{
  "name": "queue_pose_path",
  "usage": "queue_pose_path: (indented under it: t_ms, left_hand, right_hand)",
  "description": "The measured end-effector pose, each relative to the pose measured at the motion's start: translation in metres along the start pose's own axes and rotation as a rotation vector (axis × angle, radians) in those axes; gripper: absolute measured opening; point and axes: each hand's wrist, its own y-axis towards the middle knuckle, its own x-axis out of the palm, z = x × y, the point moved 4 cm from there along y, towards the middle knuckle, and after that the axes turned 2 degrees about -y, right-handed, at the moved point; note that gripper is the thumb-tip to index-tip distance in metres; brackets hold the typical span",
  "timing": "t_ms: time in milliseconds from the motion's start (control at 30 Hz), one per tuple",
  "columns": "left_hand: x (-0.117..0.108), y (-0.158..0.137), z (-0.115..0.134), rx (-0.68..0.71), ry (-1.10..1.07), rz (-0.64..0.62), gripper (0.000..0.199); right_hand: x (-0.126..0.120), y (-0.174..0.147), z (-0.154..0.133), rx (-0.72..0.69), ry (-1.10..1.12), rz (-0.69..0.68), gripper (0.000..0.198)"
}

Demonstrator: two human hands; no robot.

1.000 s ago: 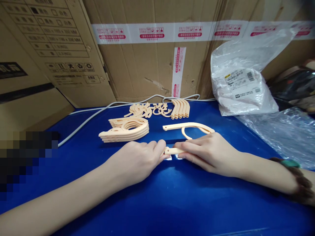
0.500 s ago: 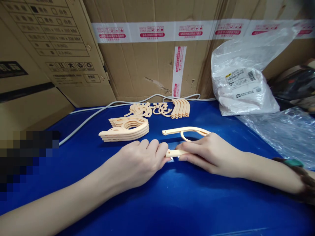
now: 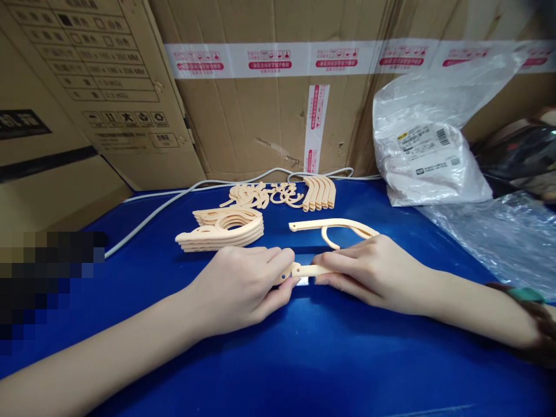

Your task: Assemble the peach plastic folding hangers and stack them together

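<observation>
My left hand [image 3: 247,284] is closed on a cream plastic hanger piece [image 3: 283,277]; one end with a hole shows between thumb and fingers. My right hand [image 3: 369,272] pinches a straight cream hanger arm [image 3: 309,270], whose rounded end meets the left-hand piece. Where these parts touch is mostly covered by fingers. Just behind the right hand is a curved hanger arm [image 3: 324,224] with a loop under it. Its far end is hidden by that hand, so I cannot tell whether it joins the held arm.
Stacked hanger parts [image 3: 221,234] lie at centre left on the blue table surface [image 3: 304,359]. Behind them are loose hooks [image 3: 284,194] and a row of curved arms [image 3: 319,192]. A white cable [image 3: 160,211], cardboard boxes [image 3: 269,116] and a plastic bag [image 3: 428,150] border the table.
My left hand has shifted and turned slightly, exposing the holed end of its piece. The curved arm behind my right hand has moved a little away and rightward.
</observation>
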Motion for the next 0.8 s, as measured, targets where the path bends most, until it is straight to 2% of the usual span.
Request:
queue_pose_path:
  t_ms: [300, 800]
  left_hand:
    - [0.0002, 0.0025, -0.0009, -0.01, -0.06, -0.03, 0.018]
    - [-0.0002, 0.0025, 0.0003, -0.004, -0.087, -0.021, 0.018]
  right_hand:
    - [0.0027, 0.0003, -0.0015, 0.033, 0.011, -0.057, 0.036]
    - [0.0047, 0.0005, -0.0018, 0.03, 0.019, -0.072, 0.035]
